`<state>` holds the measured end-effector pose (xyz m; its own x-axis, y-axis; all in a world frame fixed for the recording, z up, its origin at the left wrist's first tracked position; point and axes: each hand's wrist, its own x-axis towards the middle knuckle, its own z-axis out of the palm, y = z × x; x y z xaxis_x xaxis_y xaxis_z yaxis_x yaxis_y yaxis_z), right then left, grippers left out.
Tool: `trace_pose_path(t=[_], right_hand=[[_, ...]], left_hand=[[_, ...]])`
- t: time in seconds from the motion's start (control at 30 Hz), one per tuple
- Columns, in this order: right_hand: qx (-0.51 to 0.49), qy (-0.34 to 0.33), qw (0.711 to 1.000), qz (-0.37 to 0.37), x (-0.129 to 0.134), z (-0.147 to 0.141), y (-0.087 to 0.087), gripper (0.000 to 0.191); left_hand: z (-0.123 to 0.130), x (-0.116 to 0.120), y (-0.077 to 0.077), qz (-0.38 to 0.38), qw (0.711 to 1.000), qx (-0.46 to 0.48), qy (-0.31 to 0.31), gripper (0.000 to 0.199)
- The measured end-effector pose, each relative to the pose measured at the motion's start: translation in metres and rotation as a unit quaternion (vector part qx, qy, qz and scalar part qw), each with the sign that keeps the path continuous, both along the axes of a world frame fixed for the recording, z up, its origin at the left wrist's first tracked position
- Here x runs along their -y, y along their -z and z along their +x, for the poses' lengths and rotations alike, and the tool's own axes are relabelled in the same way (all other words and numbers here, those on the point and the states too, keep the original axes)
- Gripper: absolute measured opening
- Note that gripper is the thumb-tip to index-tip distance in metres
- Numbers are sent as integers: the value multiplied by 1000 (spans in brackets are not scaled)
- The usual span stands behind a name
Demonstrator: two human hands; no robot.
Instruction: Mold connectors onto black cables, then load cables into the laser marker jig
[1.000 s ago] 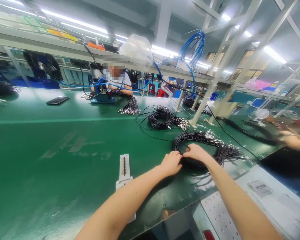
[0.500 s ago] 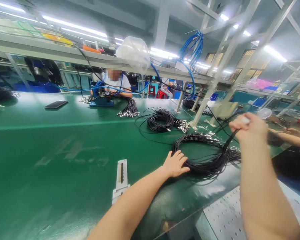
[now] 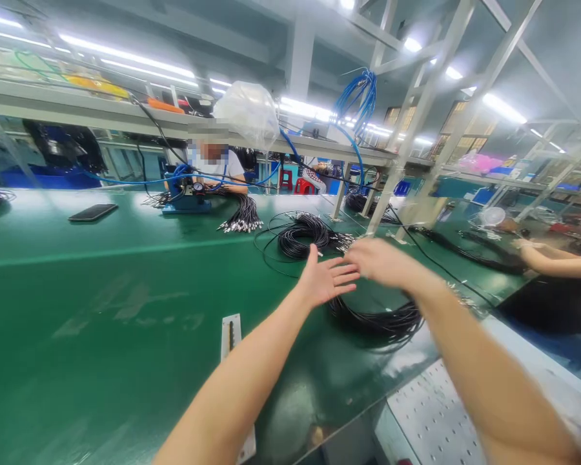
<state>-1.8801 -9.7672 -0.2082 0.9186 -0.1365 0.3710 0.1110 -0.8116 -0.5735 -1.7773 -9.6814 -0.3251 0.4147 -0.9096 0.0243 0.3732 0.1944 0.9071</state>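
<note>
A large loop of black cables (image 3: 377, 323) lies on the green table (image 3: 140, 349), its upper part hidden behind my hands. My left hand (image 3: 321, 282) is open just above the left side of this loop, thumb up and fingers spread toward the right. My right hand (image 3: 377, 261) reaches in from the right over the loop, back of the hand upward. Its fingertips are blurred and overlap the left fingertips, so what they hold, if anything, is unclear. Just behind the hands sits a smaller coil of black cables (image 3: 295, 239) with bright metal ends.
A metal slotted fixture (image 3: 231, 332) lies by my left forearm. Farther back are a phone (image 3: 93, 212), a blue press (image 3: 186, 194) and a cable bundle (image 3: 242, 213) near a person. Shelf posts (image 3: 390, 187) rise behind. At right, a co-worker's arms (image 3: 561, 258) touch more black cables (image 3: 494, 255).
My right hand has come down and left from its raised grip on the cable strands to meet the left hand. My left hand has lifted off the loop and turned, thumb upward.
</note>
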Motion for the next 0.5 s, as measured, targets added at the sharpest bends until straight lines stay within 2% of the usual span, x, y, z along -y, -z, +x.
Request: trace_pose_path(t=[0.03, 0.07, 0.1, 0.17, 0.23, 0.33, 0.37, 0.43, 0.47, 0.5], right_hand=[[-22, -28, 999, -19, -19, -6, 26, 12], [-59, -42, 994, -77, -35, -13, 52, 5], [-93, -32, 988, -117, -48, -20, 77, 9], [-149, -47, 972, -173, -57, -34, 117, 18], [-180, -24, 957, -226, -38, -46, 141, 16], [-185, 98, 938, -278, 34, -61, 150, 22], [-176, 132, 933, -284, 63, -66, 147, 30], [-105, 251, 897, -349, 113, -74, 134, 30], [-55, 314, 874, -367, 129, -76, 126, 27], [-27, 340, 862, -375, 139, -75, 117, 27]], left_hand=[[6, -9, -12, -24, 994, -102, 13, 64], [13, -18, -22, -28, 983, -178, 20, 54], [19, -29, -30, -14, 975, -222, 15, 42], [33, -52, -40, 32, 969, -245, -22, 26], [43, -80, -42, 68, 968, -228, -75, 24], [47, -135, -38, 107, 969, -185, -125, 24], [45, -156, -37, 116, 970, -169, -133, 24], [35, -200, -36, 127, 973, -129, -146, 23], [28, -221, -36, 125, 974, -110, -154, 22], [20, -243, -37, 124, 975, -89, -160, 22]])
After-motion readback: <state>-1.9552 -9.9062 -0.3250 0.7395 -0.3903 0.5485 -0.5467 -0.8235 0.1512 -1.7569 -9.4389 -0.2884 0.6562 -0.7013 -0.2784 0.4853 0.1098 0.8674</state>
